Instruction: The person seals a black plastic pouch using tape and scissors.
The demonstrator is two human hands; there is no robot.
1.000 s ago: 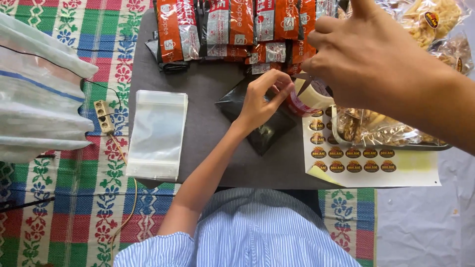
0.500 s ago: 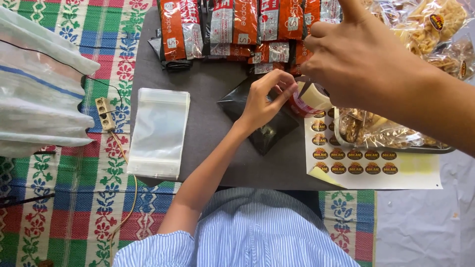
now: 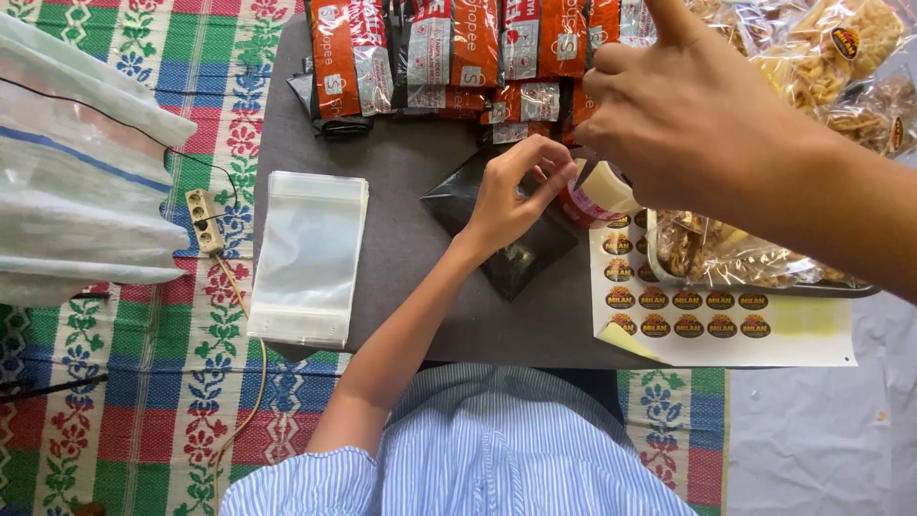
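the left hand (image 3: 511,196) reached forward on a bare, nearly straight forearm, its fingers (image 3: 535,153) curled and pinched together. the right hand (image 3: 697,115) hung close beside it, large in view, fingers bent, thumb raised.

Black pouch (image 3: 516,248) lies flat beside red-cored tape roll (image 3: 594,196).

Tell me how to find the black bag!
Look at the grey mat in the middle. Beside the left hand, just left of the sticker sheet, lies the black bag. It is the only dark, shiny bag; the red packets sit above.
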